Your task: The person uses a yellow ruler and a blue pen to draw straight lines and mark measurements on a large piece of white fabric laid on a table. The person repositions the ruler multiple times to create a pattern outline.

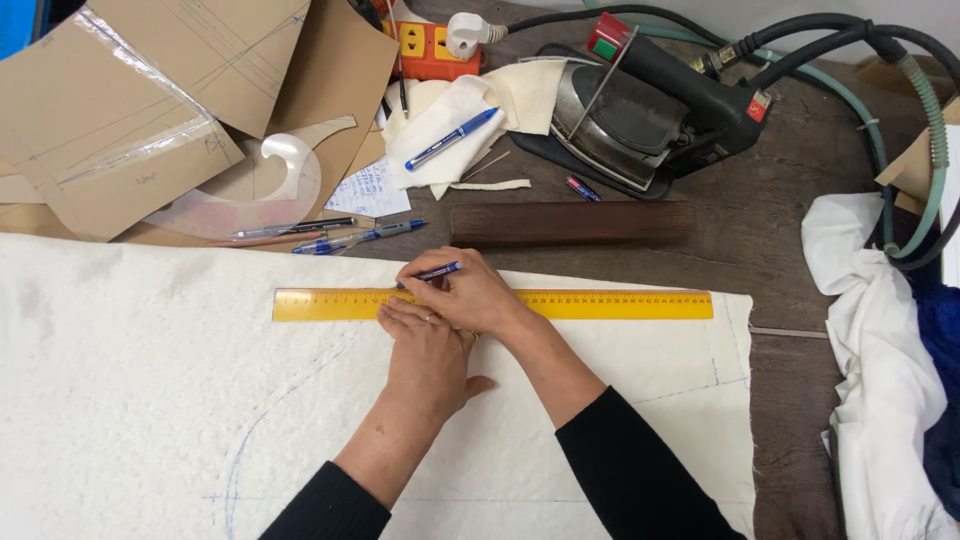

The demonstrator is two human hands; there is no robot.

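- Yellow ruler (600,304) lies flat near the top edge of the white fleecy fabric sheet (130,400), running left-right; fabric covers a dark worn wooden table (790,240).
- Your right hand (470,297) has its fingers clamped on a blue pen (437,272), tip at the ruler's upper edge, left of centre.
- Your left hand (428,355) lies palm down, fingers together, w/ fingertips pressing the ruler just below the pen.
- Fabric carries thin blue pen lines: a curve at lower left, straight marks nr the right edge.
- Just behind the ruler: dark wooden block (570,222); two more pens (330,234) to its left.
- Further back: steam iron (640,115) on its pad w/ hoses, orange power strip (430,50), another blue pen (452,138) on white scraps.
- Back left: brown card pattern pieces (150,100), clear French curve (270,180).
- Right side: bunched white cloth (870,350), well apart from your hands.
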